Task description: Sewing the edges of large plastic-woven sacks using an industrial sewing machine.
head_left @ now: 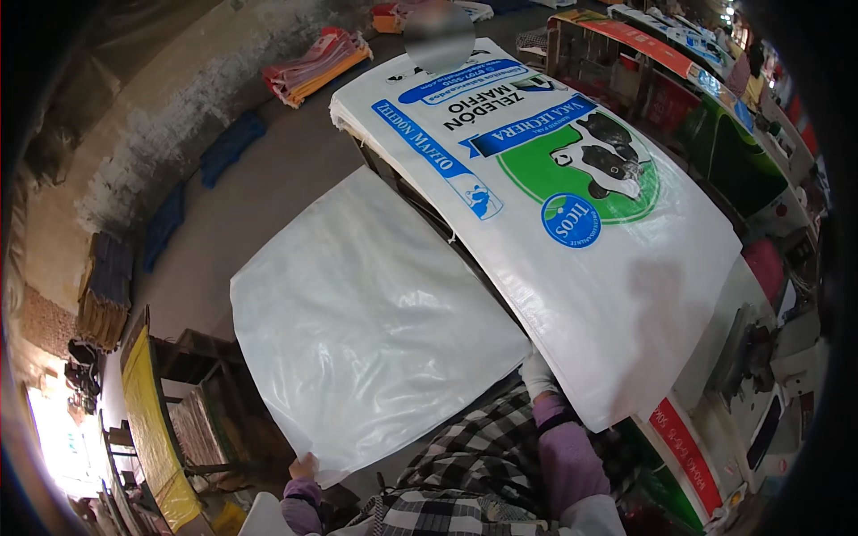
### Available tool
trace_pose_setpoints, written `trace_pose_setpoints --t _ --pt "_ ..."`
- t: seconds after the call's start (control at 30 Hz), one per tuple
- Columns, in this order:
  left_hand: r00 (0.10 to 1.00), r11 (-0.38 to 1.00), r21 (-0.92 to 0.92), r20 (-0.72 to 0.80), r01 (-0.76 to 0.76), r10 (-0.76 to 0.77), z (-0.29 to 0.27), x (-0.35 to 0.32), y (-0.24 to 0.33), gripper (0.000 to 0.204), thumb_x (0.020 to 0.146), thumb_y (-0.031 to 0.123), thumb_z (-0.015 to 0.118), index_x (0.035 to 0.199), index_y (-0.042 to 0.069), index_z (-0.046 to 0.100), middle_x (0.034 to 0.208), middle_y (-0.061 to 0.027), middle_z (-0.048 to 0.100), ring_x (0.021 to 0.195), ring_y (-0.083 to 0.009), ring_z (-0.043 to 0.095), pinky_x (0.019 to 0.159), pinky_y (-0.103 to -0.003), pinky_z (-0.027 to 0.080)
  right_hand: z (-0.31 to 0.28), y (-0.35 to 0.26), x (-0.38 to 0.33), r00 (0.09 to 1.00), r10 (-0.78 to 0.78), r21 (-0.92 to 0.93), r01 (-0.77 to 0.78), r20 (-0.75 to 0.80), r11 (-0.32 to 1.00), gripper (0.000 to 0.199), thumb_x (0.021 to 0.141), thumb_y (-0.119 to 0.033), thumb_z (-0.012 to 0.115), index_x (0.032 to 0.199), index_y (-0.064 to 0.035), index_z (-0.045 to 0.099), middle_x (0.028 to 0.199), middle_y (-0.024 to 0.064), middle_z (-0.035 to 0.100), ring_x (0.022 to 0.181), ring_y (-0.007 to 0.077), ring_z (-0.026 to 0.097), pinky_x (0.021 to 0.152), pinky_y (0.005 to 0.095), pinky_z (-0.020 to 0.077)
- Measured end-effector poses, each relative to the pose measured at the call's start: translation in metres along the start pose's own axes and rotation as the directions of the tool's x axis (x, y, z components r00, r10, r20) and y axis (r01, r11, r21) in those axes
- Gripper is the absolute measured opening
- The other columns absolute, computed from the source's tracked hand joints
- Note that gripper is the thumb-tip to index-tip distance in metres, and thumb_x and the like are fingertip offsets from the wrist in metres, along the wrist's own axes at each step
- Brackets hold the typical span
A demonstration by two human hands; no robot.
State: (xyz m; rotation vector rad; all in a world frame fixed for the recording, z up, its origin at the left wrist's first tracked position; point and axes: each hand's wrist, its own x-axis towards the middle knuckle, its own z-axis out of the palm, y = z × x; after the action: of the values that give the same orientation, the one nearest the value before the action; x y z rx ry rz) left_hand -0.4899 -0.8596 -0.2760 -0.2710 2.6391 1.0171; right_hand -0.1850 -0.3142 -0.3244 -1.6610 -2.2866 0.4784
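Observation:
A large blank white plastic sack (366, 313) stretches out in front of me, its shiny surface wrinkled. My left hand (305, 466) pinches its near left corner. My right hand (538, 373), in a white glove, is closed at its near right corner, where the fingers are partly hidden by the edge of a stack. That stack of white sacks (581, 313) lies on a table to the right. Its top sack carries a black-and-white cow on a green circle and blue bands.
Folded red and orange sacks (315, 70) lie on the floor at the far left, with blue cloth (231, 147) by the wall. A yellow-covered frame (154, 429) stands at lower left. On the right are more sack-laden tables (643, 45) and a machine (786, 393).

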Motion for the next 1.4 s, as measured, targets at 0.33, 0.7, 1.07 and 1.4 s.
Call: trace_pose_setpoints --t 0.33,0.7,1.07,1.4 --pt "0.996 0.927 0.373 -0.052 -0.051 0.075 -0.009 0.013 0.008 0.054 0.081 0.011 0.062 0.131 0.001 0.045 0.118 -0.0187 0.057 0.107 -0.0304 0.056 0.091 -0.038 0.044 -0.029 -0.045 -0.001 0.992 -0.089 0.029 0.092 -0.086 0.995 0.043 0.088 -0.019 0.048 0.128 -0.0033 0.051 0.127 0.024 0.05 0.117 0.041 0.047 0.105 0.0497 0.0333" --pt "-0.278 -0.189 -0.227 0.481 -0.955 0.831 0.163 -0.216 0.371 0.043 0.068 -0.002 0.065 0.109 0.012 0.064 0.122 -0.0145 0.054 0.123 -0.0406 0.042 0.101 -0.049 0.037 -0.146 -0.063 -0.088 0.948 0.027 0.585 -0.218 0.318 0.781 0.025 0.089 -0.022 0.047 0.097 -0.0047 0.063 0.089 0.0229 0.062 0.087 0.0357 0.06 0.081 0.0429 0.0461" --pt "-0.646 -0.561 -0.351 0.571 -0.75 0.507 0.287 -0.386 0.494 0.018 0.07 0.022 0.074 0.085 0.011 0.071 0.076 -0.0089 0.065 0.064 -0.0311 0.063 0.062 -0.039 0.051 -0.281 -0.019 -0.164 0.986 -0.082 0.648 0.159 -0.147 0.745 0.025 0.085 -0.015 0.06 0.108 -0.0079 0.064 0.089 0.0126 0.065 0.082 0.03 0.063 0.072 0.039 0.0509" --pt "-0.343 0.626 -0.505 0.863 -0.594 0.37 0.298 -0.365 0.515 0.007 0.079 0.006 0.068 0.08 -0.001 0.069 0.067 -0.0027 0.063 0.058 -0.0072 0.055 0.053 -0.021 0.042 -0.35 0.011 -0.092 0.683 0.051 0.332 0.287 -0.729 0.899 0.021 0.084 -0.02 0.065 0.093 -0.001 0.066 0.087 0.0151 0.063 0.094 0.034 0.059 0.083 0.0398 0.0471"
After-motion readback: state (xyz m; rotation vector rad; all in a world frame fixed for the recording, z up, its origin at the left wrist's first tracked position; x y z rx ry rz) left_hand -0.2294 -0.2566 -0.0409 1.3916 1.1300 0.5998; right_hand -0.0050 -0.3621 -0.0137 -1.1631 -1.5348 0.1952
